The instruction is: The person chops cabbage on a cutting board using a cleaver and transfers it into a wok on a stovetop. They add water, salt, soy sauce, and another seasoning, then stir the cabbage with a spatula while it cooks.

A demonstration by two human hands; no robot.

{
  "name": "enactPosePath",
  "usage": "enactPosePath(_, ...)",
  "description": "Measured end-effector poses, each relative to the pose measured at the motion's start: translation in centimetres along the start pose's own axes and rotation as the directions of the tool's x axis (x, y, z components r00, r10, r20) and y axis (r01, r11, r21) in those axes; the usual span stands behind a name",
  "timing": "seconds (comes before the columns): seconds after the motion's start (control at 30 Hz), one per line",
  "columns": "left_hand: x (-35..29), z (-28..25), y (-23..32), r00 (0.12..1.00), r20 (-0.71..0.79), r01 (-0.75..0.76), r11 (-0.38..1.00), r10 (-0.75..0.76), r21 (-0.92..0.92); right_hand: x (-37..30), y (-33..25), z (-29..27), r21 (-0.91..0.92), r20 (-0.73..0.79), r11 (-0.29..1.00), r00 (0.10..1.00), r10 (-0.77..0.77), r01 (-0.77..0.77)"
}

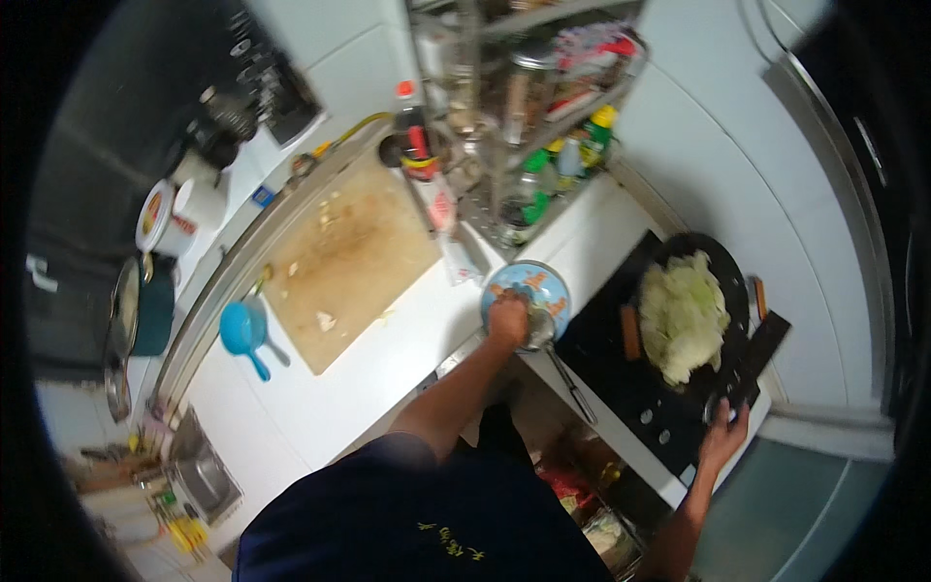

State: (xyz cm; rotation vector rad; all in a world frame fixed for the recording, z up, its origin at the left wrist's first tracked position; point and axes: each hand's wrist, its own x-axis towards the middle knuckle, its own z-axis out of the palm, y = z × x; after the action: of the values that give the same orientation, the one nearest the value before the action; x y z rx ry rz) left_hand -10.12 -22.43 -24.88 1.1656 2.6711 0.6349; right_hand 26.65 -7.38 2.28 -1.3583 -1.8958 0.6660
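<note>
My left hand is over a light blue plate with an orange pattern, its fingers closed. Motion blur hides what they hold, if anything. Right beside it, a metal ladle rests on the plate, its long handle slanting toward the counter edge. At the front right corner of the black cooktop, my right hand has its fingertips around a round stove knob. A dark pan with wooden side handles stands on the cooktop, heaped with pale green chopped cabbage.
Left of the plate lies a cutting board with small scraps. A blue dipper sits beside it. Behind are a dark sauce bottle and a corner rack of jars. A sink is at far left.
</note>
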Motion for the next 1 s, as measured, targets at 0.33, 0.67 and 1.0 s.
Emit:
enactPosePath(0.33, -7.6, -15.6, -14.9, 0.829, -0.407, 0.063, 0.786, -0.385, -0.615, -14.0, -13.8, 14.5, 0.005, 0.591, 0.975, 0.785, -0.182, 0.223)
enactPosePath(0.67, -8.0, -24.5, -46.7, 0.796, -0.541, 0.272, 0.959, -0.270, -0.078, -31.5, -15.6, 44.0, 0.063, 0.991, 0.838, 0.133, 0.012, -0.542)
enactPosePath(1.0, -19.0, -18.9, -37.9, 0.733, -0.506, 0.264, 0.875, -0.455, -0.406, -39.0, -16.9, 48.5, 0.039, 0.990, 0.808, 0.132, 0.048, -0.587)
